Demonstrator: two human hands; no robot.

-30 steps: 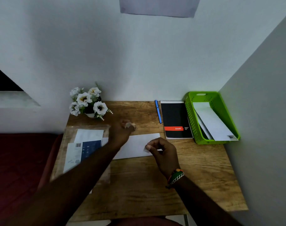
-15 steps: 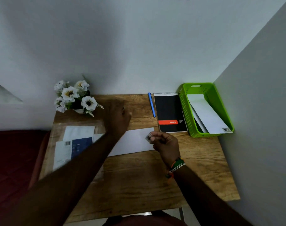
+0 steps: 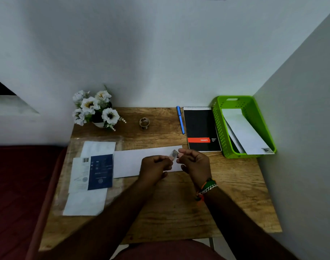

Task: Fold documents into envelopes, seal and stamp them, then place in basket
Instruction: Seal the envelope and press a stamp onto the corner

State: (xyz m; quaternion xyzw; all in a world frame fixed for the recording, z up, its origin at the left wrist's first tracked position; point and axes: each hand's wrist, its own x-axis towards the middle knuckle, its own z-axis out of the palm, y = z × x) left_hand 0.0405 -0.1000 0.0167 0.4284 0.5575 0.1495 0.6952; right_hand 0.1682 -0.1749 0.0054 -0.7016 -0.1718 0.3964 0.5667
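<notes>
White paper is what your work sits on: the envelope [image 3: 141, 160] lies flat across the middle of the wooden tabletop [image 3: 179, 212], long side toward you, so its face is ready to take a stamp; your left hand [image 3: 154, 168] and right hand [image 3: 195, 164] meet just above its right end, each grip pinching a small stamp [image 3: 174, 154] between fingertips, most likely to peel or ready it before pressing it down; the stamp is too small to tell which face is up; the green basket [image 3: 219, 132] stands at the right edge with finished envelopes already leaning inside, near enough for an easy drop; spare documents [image 3: 92, 177] wait on the left, and a small tape roll [image 3: 144, 122] stands upright behind, clear of your hands.
</notes>
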